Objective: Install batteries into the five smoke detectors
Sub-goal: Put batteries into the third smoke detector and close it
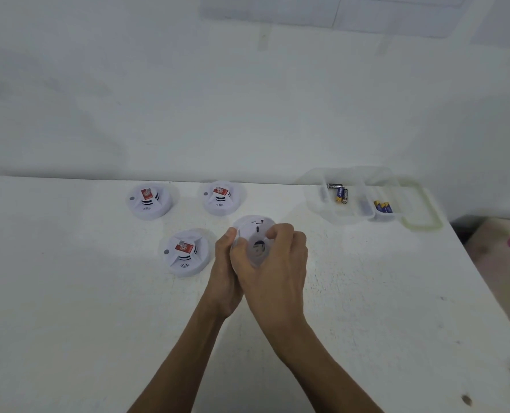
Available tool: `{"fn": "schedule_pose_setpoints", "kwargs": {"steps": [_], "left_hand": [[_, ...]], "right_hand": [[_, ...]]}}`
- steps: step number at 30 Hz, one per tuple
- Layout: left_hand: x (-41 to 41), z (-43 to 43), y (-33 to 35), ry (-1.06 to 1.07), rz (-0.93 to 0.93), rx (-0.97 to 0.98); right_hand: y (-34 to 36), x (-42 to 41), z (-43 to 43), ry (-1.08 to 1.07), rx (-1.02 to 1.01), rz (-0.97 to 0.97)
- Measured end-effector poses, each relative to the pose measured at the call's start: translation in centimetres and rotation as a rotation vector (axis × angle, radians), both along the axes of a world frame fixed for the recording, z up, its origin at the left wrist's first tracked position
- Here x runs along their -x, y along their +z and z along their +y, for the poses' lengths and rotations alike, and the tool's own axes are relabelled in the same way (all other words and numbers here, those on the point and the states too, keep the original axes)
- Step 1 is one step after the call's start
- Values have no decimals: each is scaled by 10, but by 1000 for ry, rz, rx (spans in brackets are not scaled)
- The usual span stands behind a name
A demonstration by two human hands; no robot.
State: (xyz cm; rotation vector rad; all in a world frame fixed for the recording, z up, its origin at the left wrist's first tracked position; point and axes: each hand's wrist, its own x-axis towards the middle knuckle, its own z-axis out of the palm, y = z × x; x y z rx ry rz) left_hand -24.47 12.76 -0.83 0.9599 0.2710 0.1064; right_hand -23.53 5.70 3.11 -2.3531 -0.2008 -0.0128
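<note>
Now L hand (pixel 225 263) & R hand (pixel 277 272) are both gripping an upturned smoke detector (pixel 255 226), fingers curling round its rim, near table (pixel 98 308) centre.

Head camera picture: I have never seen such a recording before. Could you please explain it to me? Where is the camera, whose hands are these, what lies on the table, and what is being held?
There is no machine here. A person wears one camera on the head, so you look down at that person's own arms. The left hand and the right hand both grip one white smoke detector, the held detector, with its back side towards the camera. Three more lie face up on the white table, each with a red label: the far left detector, the far right detector and the near detector. At the right stands a clear plastic box with batteries in its compartments. Only four detectors show.
</note>
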Motion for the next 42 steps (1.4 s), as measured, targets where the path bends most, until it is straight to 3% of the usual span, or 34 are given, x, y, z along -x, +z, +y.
{"fn": "schedule_pose_setpoints", "kwargs": {"steps": [7, 16, 23, 33, 37, 42], "left_hand": [[1, -2, 2, 12, -49, -39], [-3, 9, -7, -14, 18, -199], [-4, 16, -5, -37, 10, -113], [-9, 26, 5, 60, -11, -379], [-4, 32, 15, 93, -20, -381], [-1, 44, 28, 57, 11, -443]], "right_hand": [[2, 1, 1, -6, 0, 29], [-2, 0, -5, 12, -176, 29], [-7, -10, -16, 125, -275, 10], [-2, -34, -32, 242, -476, 255], [-1, -40, -41, 269, -704, 372], [1, -52, -48, 188, -1048, 744]]}}
